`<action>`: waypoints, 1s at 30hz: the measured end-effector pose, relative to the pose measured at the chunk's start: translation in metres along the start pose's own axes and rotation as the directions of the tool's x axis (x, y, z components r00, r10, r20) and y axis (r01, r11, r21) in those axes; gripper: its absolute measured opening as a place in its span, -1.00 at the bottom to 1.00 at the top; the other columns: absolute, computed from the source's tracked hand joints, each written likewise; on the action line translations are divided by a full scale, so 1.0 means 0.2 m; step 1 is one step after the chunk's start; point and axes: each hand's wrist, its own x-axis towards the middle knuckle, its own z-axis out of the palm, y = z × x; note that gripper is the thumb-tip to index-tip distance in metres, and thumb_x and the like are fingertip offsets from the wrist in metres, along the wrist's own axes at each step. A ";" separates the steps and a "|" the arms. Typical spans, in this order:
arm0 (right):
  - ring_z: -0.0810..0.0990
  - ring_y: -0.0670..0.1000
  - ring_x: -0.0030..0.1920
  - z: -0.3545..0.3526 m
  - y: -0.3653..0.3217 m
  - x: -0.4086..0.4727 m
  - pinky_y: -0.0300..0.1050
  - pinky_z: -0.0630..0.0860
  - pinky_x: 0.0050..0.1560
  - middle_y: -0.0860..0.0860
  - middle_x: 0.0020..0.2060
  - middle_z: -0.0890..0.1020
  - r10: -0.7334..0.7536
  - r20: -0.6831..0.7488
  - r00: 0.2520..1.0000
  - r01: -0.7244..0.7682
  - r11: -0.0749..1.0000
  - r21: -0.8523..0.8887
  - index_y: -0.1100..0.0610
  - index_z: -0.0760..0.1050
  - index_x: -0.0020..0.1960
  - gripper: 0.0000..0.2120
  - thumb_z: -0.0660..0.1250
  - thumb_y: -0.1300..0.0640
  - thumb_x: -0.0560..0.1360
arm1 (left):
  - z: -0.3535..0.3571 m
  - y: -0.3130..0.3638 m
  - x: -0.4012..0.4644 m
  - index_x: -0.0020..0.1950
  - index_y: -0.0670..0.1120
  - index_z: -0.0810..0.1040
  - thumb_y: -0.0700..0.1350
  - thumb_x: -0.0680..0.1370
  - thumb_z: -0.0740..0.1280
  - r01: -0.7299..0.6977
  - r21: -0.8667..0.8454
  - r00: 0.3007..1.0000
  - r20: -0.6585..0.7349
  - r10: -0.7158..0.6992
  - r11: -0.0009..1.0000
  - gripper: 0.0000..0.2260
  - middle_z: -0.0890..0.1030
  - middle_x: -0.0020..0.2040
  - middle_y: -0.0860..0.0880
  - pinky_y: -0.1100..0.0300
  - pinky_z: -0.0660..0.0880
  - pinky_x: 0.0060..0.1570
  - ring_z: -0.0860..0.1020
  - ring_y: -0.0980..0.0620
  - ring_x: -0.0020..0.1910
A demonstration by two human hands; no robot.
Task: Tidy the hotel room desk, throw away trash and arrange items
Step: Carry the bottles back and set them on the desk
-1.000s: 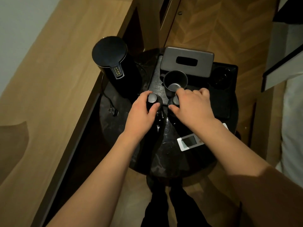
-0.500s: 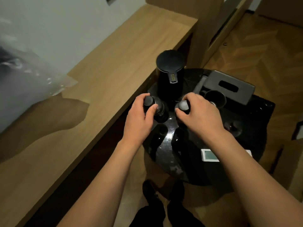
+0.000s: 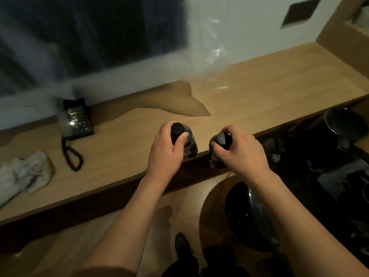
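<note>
My left hand (image 3: 164,149) grips a dark bottle (image 3: 187,143) with a black cap by its neck, held over the front edge of the wooden desk (image 3: 249,92). My right hand (image 3: 242,151) grips a second dark capped bottle (image 3: 220,144) by its top, hanging just off the desk's front edge. The two bottles are apart, side by side.
A black telephone (image 3: 77,118) with a coiled cord sits at the desk's back left. A crumpled white cloth (image 3: 26,174) lies at the left edge. A clear plastic bag (image 3: 211,50) stands against the wall. At right are a black round table (image 3: 249,214) and a black kettle (image 3: 343,126).
Both hands have lifted the bottles off the round table and carried them left to the desk's edge. The view has swung left, bringing the phone and cloth into sight.
</note>
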 end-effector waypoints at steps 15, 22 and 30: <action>0.48 -0.10 -0.07 0.57 -0.99 0.07 -0.26 0.41 -0.20 -0.14 -0.08 0.48 -0.598 0.436 0.672 0.563 0.796 0.224 -0.13 0.36 0.04 -0.74 0.42 -0.08 0.49 | -0.84 -0.44 -0.48 0.35 -0.03 0.44 0.04 0.65 0.29 0.443 -0.001 0.753 -0.543 -0.372 0.896 -0.69 0.55 0.18 0.04 0.02 0.54 0.20 0.54 0.09 0.17; 0.50 -0.07 -0.09 0.81 -1.43 -0.27 -0.11 0.50 -0.13 -0.14 -0.10 0.51 -0.769 0.494 0.406 0.721 0.602 0.344 -0.14 0.40 -0.03 -0.78 0.44 -0.09 0.45 | -1.14 -0.49 -1.01 0.30 -0.01 0.45 -0.05 0.64 0.32 0.538 -0.179 0.454 -0.762 -0.462 0.823 -0.76 0.57 0.14 0.04 0.04 0.59 0.12 0.57 0.11 0.11; 0.49 -0.16 -0.14 1.06 -1.89 -0.89 -0.19 0.41 -0.15 -0.17 -0.17 0.51 -0.822 0.554 0.135 0.771 0.438 0.462 -0.09 0.45 -0.02 -0.80 0.44 -0.03 0.45 | -1.43 -0.60 -1.71 0.28 0.02 0.46 -0.04 0.64 0.32 0.644 -0.269 0.151 -0.873 -0.464 0.716 -0.78 0.56 0.09 0.12 0.08 0.60 0.10 0.56 0.18 0.06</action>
